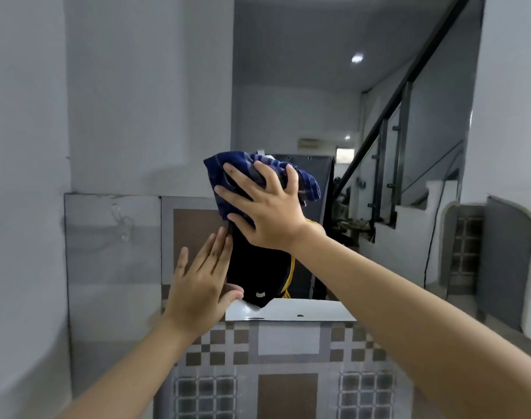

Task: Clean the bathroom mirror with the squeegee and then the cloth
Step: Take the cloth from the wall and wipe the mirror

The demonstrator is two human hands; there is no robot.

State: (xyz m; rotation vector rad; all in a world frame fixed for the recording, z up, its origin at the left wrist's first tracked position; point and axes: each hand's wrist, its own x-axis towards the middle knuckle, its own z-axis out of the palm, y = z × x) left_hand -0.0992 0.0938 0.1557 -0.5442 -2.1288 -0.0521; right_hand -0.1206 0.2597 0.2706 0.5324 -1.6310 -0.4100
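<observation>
A tall frameless mirror (303,101) hangs on the wall ahead, reflecting a room with a staircase. My right hand (267,210) presses a crumpled dark blue checked cloth (228,173) flat against the mirror's lower left part, fingers spread over it. My left hand (202,279) lies flat with fingers together on the mirror's left edge and the tiled wall beside it, holding nothing. No squeegee is in view.
A white shelf edge (303,311) runs under the mirror, above brown and grey patterned wall tiles (288,358). A clear hook (122,222) sticks to the tiles on the left. White walls stand on both sides, and a grey arched panel (506,261) at the right.
</observation>
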